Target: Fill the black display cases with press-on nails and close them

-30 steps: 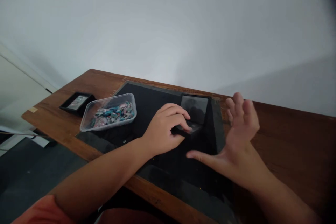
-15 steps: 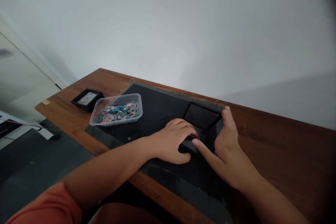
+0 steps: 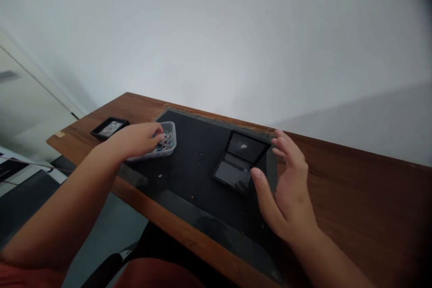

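A clear plastic tub [image 3: 171,147] holds a jumble of small teal, pink and whitish pieces [image 3: 168,140], too small to name. Over its near side reaches my left hand [image 3: 145,137], thumb and fingers slightly apart, their tips among the pieces. The hand hides much of the tub. A small black case [image 3: 232,172] lies on the dark mat with its lid raised at the back; a flat grey panel shows in its base. Right beside the case, my right hand [image 3: 290,184] is open, thumb near the case's right edge, fingers pointing up and away from it.
The black mat [image 3: 189,166] covers the middle of the wooden table [image 3: 354,189]. At the left end stands a black open box [image 3: 110,128] with shiny clear items inside. A white wall [image 3: 216,45] rises behind the table.
My left hand has left the black case and moved left to the tub. The case is uncovered, and my right thumb has come off its base. The view has shifted slightly.
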Action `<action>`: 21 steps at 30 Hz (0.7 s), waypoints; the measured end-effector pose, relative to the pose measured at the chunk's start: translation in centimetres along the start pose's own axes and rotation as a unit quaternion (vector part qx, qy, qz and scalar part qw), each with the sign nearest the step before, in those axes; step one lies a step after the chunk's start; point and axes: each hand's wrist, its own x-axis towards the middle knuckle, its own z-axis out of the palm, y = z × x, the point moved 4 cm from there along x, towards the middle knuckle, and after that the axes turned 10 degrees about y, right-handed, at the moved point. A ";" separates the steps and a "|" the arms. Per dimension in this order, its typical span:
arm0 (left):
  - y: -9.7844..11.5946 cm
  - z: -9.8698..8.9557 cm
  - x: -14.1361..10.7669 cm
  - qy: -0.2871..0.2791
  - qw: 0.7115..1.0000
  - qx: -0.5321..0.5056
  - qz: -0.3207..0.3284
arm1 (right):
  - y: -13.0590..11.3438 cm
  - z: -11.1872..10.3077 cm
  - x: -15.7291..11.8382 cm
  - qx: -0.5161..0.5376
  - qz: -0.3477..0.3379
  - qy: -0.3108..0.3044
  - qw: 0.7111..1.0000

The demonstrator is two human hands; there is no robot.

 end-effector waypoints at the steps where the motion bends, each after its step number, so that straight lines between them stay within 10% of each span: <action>1: -1.0 0.7 0.3 -0.020 1.000 0.012 -0.015 | -0.1 -0.1 0.0 0.006 0.006 0.017 1.000; 12: -3.8 2.7 1.2 -0.091 0.993 0.014 -0.075 | 0.1 0.1 0.2 0.036 0.038 0.043 0.998; 21: -3.7 0.8 1.3 0.050 0.989 -0.088 -0.105 | -0.6 -0.1 1.0 0.014 0.024 0.036 0.999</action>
